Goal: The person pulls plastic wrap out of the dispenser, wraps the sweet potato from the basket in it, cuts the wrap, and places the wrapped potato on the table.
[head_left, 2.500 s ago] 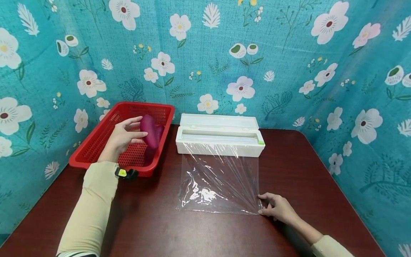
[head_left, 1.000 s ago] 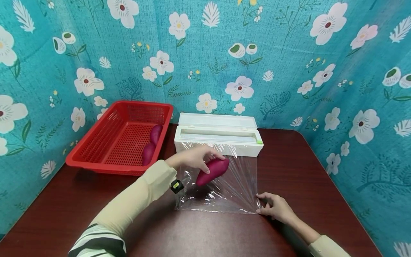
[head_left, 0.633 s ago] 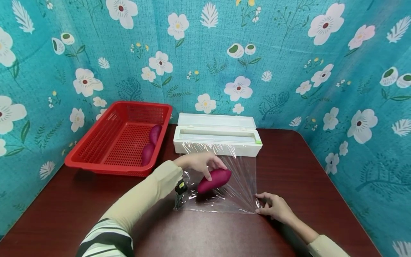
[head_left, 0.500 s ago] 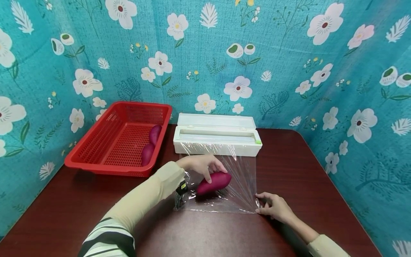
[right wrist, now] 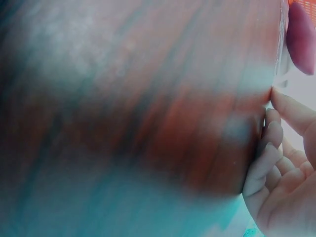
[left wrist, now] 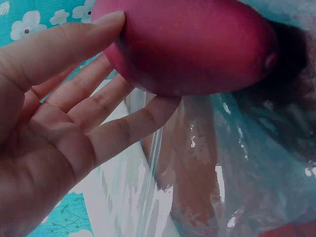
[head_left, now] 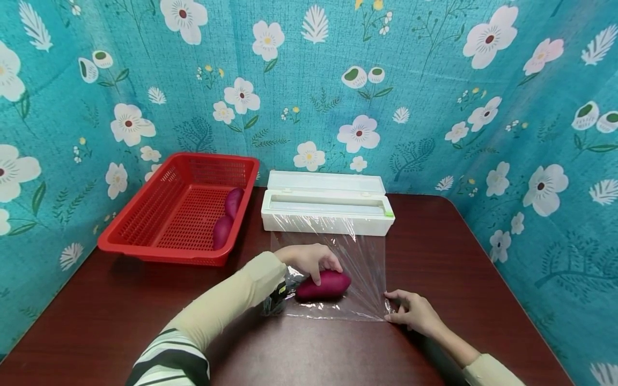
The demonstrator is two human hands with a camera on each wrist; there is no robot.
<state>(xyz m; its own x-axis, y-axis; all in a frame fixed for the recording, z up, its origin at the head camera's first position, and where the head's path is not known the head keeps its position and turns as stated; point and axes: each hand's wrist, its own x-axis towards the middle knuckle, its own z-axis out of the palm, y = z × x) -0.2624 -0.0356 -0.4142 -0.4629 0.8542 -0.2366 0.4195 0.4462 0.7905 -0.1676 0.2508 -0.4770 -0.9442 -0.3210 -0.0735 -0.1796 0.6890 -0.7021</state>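
Observation:
A purple-red sweet potato (head_left: 324, 287) lies over a sheet of clear plastic wrap (head_left: 357, 268) on the table. My left hand (head_left: 314, 260) grips it from above, thumb on the near side and fingers on the far side. In the left wrist view the sweet potato (left wrist: 197, 49) sits between the thumb and fingertips of that hand (left wrist: 64, 118). My right hand (head_left: 417, 312) pinches the wrap's near right corner between thumb and fingers. That same hand (right wrist: 284, 173) appears at the right edge of the right wrist view.
At the back, a white wrap dispenser (head_left: 328, 222) stands with its lid (head_left: 325, 180) raised, the film drawn from its front. A red plastic basket (head_left: 164, 252) on the left holds two more sweet potatoes (head_left: 223, 231). A flowered teal curtain (head_left: 309, 96) hangs behind the dark table (head_left: 270, 354).
My left hand took a sweet potato out of the basket, carried it right over the wrap and lowered it there. The right hand has kept its pinch on the corner.

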